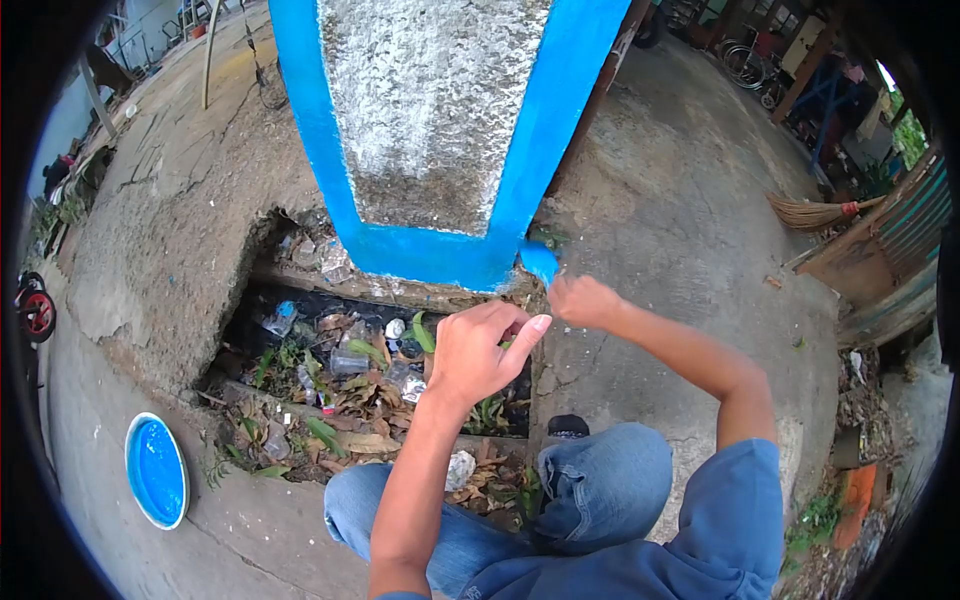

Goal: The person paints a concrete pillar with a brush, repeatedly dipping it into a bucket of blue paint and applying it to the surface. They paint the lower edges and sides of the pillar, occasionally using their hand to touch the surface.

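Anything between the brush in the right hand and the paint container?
Yes: the pillar's lower corner right beside the brush, then the raised left hand near the line and the litter-filled pit before the paint container.

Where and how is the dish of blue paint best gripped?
Probably by the pale rim of the dish, the left hand coming from the side nearest the person, fingers outside. It lies flat with paint covering its inside, so the rim looks like the cleanest hold.

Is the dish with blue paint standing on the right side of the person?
No, the dish stands on the ground, to the left of the person's knees.
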`<state>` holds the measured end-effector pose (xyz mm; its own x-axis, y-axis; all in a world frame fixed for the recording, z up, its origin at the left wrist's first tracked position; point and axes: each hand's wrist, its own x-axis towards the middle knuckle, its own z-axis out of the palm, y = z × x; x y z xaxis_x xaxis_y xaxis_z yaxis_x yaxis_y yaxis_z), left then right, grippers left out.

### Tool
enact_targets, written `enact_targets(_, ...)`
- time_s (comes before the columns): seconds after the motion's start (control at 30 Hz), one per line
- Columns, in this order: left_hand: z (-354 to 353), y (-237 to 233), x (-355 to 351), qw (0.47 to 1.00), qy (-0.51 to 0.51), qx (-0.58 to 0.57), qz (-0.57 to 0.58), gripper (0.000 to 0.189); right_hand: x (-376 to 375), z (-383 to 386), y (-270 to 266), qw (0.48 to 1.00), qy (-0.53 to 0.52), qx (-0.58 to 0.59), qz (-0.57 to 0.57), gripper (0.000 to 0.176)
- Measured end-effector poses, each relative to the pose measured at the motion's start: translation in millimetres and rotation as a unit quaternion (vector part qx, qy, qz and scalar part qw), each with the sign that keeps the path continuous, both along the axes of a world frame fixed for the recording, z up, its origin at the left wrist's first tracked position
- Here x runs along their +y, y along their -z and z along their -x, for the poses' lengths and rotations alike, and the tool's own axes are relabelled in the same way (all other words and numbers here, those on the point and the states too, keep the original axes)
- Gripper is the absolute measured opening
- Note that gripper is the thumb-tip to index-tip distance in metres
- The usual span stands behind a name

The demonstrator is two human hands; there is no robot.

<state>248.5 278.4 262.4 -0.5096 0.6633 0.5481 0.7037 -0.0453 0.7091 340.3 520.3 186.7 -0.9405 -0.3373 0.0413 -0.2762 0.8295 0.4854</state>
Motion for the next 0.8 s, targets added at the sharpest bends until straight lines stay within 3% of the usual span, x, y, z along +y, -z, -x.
enact_targets(0.1,1.3,3.1,-0.1,1.000,-0.002,0.001,0.001,0.030,1.7,7.7,22.4,0.999,0.011,-0.025,0.039,0.010)
enact_targets(0.2,2.8,5.5,1.4,1.000,-0.006,0.011,-0.003,0.030,13.1,19.5,7.5,0.999,0.039,0.000,0.036,0.011)
enact_targets(0.4,2.3,6.4,7.6,1.000,0.000,-0.006,0.006,0.030,18.7,13.5,-51.3,0.990,0.021,0.130,0.048,0.015)
enact_targets(0.53,5.3,10.1,8.2,1.000,0.021,0.010,0.009,0.024,1.1,-5.1,-102.4,0.951,0.015,0.285,0.120,0.020)
enact_targets(0.6,5.3,11.4,8.4,0.999,0.024,-0.013,0.018,0.024,-9.9,-15.3,-99.7,0.926,0.036,0.338,0.167,0.023)
enact_targets(0.67,7.0,12.8,10.3,0.999,0.025,-0.029,0.015,0.024,-27.7,-27.0,-89.7,0.766,0.196,0.429,0.436,0.026)
enact_targets(0.7,8.0,13.8,10.8,0.999,0.023,-0.029,0.015,0.024,-30.5,-35.1,-77.0,0.767,0.195,0.429,0.437,0.026)
enact_targets(0.73,8.8,14.8,11.2,0.999,0.023,-0.040,0.009,0.024,-29.2,-43.9,-53.8,0.533,0.261,0.391,0.703,0.026)
enact_targets(0.77,9.4,15.7,11.5,0.998,0.024,-0.051,0.005,0.023,-29.5,-51.6,-30.5,0.228,0.293,0.301,0.878,0.027)
enact_targets(0.8,8.7,16.8,11.7,0.999,0.023,-0.047,0.009,0.023,-37.9,-55.0,-9.6,0.087,0.282,0.270,0.917,0.027)
